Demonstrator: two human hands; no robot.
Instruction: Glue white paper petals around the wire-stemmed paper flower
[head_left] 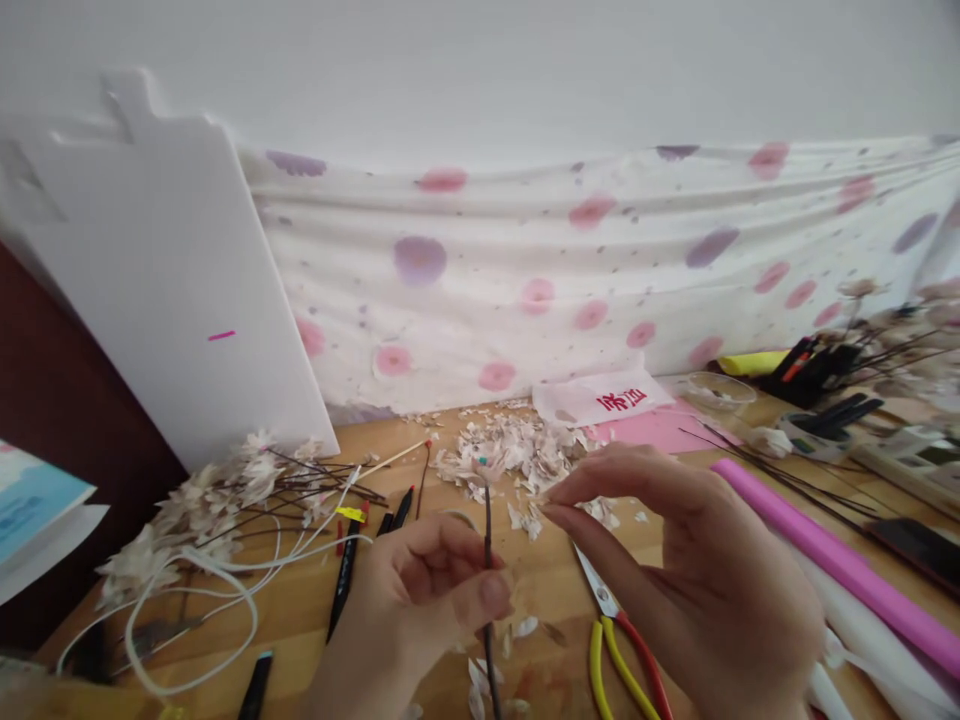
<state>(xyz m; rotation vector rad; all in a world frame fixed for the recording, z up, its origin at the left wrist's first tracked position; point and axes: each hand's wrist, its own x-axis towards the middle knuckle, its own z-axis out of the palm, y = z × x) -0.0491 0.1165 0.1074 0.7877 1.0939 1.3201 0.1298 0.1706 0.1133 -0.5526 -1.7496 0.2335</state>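
Observation:
My left hand is closed around a thin dark flower stem, thumb pressed along it. The stem stands almost upright, and its top end, with a small teal spot, overlaps the pale petals behind it. To the right, my right hand pinches thumb and forefinger together, apart from the stem; whatever sits between the tips is too small to make out. Beyond both hands spreads a heap of loose cream petals. Scissors with red and yellow handles lie under my right hand.
Finished-looking pale flowers on dark stems lie at left beside a looped white cable and black markers. Pink and white rolls lie at right. A white foam board leans against the wall near a floral cloth.

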